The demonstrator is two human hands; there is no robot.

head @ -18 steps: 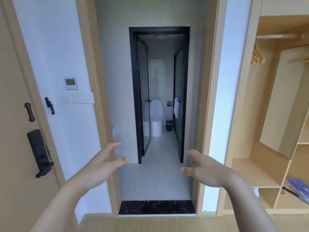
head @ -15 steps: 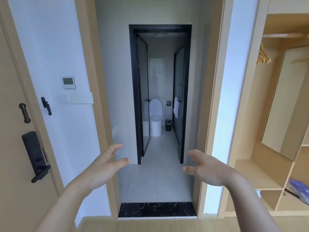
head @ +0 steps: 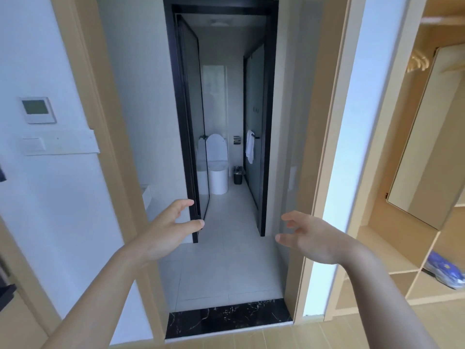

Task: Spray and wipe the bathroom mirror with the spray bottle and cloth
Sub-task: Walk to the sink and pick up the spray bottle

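The work itself has not begun: this looks like the approach, the person standing at the black marble threshold strip of a pale-tiled passage that leads through a black-framed glass doorway toward a white toilet at the far end. The left hand and the right hand are both raised in front of the body, fingers spread and loosely curved, each grip wide and holding nothing. Neither the spray bottle nor the cloth is in view, and the bathroom mirror cannot be seen from here; a white towel hangs on the right glass panel, but whether it serves as the cloth cannot be told. The wood-framed mirror in the open wardrobe at the right is probably not the one meant. The next move, in my judgement, calls for stepping over the threshold and finding the bottle and cloth inside. Compared with half a second ago, the doorway fills more of the view and the door lock at the left has slid almost out of frame, so the person has come closer; the hands keep the same empty pose.
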